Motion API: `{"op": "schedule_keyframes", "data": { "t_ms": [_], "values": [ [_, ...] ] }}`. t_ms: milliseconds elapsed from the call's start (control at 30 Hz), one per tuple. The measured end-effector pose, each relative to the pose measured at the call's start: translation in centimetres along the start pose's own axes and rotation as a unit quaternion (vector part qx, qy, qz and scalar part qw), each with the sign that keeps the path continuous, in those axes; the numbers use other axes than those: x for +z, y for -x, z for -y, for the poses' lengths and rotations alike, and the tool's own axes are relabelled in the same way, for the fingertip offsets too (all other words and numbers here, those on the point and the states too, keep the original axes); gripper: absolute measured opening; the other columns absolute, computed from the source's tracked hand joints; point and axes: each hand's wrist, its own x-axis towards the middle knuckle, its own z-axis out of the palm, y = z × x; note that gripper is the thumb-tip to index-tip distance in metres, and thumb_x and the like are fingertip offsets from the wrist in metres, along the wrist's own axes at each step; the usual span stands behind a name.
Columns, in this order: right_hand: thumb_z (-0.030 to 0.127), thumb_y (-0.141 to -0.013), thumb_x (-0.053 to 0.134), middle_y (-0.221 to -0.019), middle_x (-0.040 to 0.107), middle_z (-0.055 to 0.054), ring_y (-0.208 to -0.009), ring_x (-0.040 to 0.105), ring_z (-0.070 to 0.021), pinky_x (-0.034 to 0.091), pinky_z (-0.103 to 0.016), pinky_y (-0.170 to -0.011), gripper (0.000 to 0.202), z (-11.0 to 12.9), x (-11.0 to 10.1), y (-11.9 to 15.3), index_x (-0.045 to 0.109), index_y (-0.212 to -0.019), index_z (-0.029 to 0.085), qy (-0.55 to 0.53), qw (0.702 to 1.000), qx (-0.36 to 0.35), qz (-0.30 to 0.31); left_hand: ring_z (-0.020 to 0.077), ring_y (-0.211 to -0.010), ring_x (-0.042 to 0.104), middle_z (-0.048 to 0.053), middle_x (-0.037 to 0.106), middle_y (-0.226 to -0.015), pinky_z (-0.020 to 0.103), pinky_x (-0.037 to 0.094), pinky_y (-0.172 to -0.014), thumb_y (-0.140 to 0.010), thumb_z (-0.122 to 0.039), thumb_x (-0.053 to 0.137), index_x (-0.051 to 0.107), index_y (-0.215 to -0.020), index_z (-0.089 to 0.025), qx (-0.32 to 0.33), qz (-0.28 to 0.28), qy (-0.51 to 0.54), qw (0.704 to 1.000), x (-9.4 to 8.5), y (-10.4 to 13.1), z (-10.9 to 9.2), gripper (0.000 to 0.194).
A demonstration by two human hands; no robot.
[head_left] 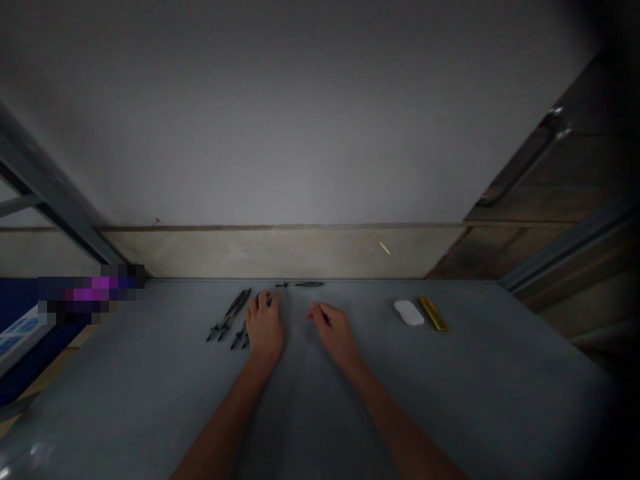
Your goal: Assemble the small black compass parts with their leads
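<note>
Black pens point(235, 307) lie in a slanting group beside a spread left hand point(265, 323)

The slim, black, pen-like pieces lie on a flat grey bench point(450, 400), left of centre and towards its far side. They slant roughly alike, close together, and some run in under the left hand, which is palm down with its fingers apart. Whether that hand grips any of them cannot be told.

Beyond the hands, near the back edge, one more slim black pen point(309, 285) lies almost parallel to that edge, with a short dark piece point(283, 285) just off its left end.

The right hand point(333, 327) is apart from the left, its fingers curled and the thumb and forefinger pressed together; whether anything is pinched there is too dim to tell.

Well to the right lie a white, rounded, flat case point(409, 313) and, just beside it, a narrow, shiny gold-coloured strip point(433, 314), set at a slant.

Behind the bench rises a plain grey wall point(300, 133) with a cream band point(240, 253) along its foot.
</note>
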Motion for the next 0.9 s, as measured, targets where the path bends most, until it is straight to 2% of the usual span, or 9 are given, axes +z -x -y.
{"op": "schedule_keyframes", "data": {
  "t_ms": [133,300,400,567,667,767,900],
  "values": [
    [0.05,-0.094,0.042,-0.051,0.048,0.002,-0.049,0.045,-0.0138,0.031,-0.025,-0.049,0.048,0.0,0.0,0.0,0.065,-0.067,0.019,0.002,1.0,0.003,0.001,0.0296,-0.111,0.049,0.009,0.058,-0.126,0.043,0.042,-0.089,-0.089,-0.011,0.044,0.062,-0.125,-0.027,0.013,0.008,0.0,1.0,0.1,-0.1,0.2,0.043],
    [0.051,-0.095,0.041,-0.052,0.05,0.001,-0.05,0.048,-0.0144,0.033,-0.025,-0.05,0.048,-0.2,0.0,0.0,0.065,-0.066,0.019,0.001,1.0,0.007,0.007,0.0319,-0.115,0.047,0.011,0.055,-0.13,0.046,0.042,-0.089,-0.089,-0.01,0.044,0.061,-0.126,-0.024,-0.003,-0.024,-0.012,1.0,0.5,-0.1,0.2,0.043],
    [0.052,-0.095,0.041,-0.052,0.051,0.001,-0.05,0.049,-0.0146,0.034,-0.025,-0.05,0.049,-0.2,0.0,-0.1,0.065,-0.067,0.019,-0.002,1.0,0.006,0.01,0.0326,-0.12,0.044,0.012,0.052,-0.135,0.047,0.041,-0.093,-0.089,-0.01,0.044,0.059,-0.128,-0.023,0.011,-0.04,-0.009,0.999,0.9,-0.2,-0.1,0.045],
    [0.053,-0.095,0.039,-0.052,0.053,0.0,-0.05,0.05,-0.0158,0.035,-0.026,-0.049,0.051,-0.2,0.0,-0.2,0.066,-0.066,0.02,-0.004,1.0,0.009,0.006,0.031,-0.129,0.04,0.012,0.046,-0.144,0.047,0.04,-0.101,-0.09,-0.013,0.043,0.05,-0.138,-0.022,0.113,-0.037,0.023,0.993,1.8,-1.0,-0.9,0.05],
    [0.053,-0.095,0.039,-0.054,0.055,-0.001,-0.051,0.051,-0.016,0.037,-0.026,-0.05,0.051,-0.3,0.1,-0.2,0.065,-0.066,0.021,-0.015,1.0,0.009,0.003,0.0295,-0.137,0.032,0.007,0.039,-0.151,0.048,0.037,-0.105,-0.091,-0.018,0.042,0.045,-0.142,-0.026,0.19,-0.007,0.046,0.981,2.3,-2.0,-1.5,0.051],
    [0.054,-0.095,0.04,-0.056,0.057,-0.001,-0.052,0.052,-0.0156,0.038,-0.026,-0.05,0.05,-0.4,0.2,-0.3,0.065,-0.066,0.02,-0.03,0.999,0.015,0.005,0.029,-0.142,0.024,0.005,0.033,-0.156,0.052,0.031,-0.109,-0.092,-0.021,0.043,0.038,-0.146,-0.027,0.232,0.022,0.058,0.971,2.9,-3.3,-2.2,0.054],
    [0.054,-0.095,0.041,-0.055,0.056,0.0,-0.051,0.051,-0.0148,0.037,-0.026,-0.052,0.051,-0.3,0.2,-0.3,0.065,-0.066,0.019,-0.034,0.999,0.021,-0.001,0.0279,-0.137,0.032,0.01,0.042,-0.149,0.048,0.027,-0.112,-0.091,-0.022,0.044,0.036,-0.147,-0.017,0.258,0.06,0.063,0.962,3.4,-4.6,-3.5,0.057]
  ]
}}
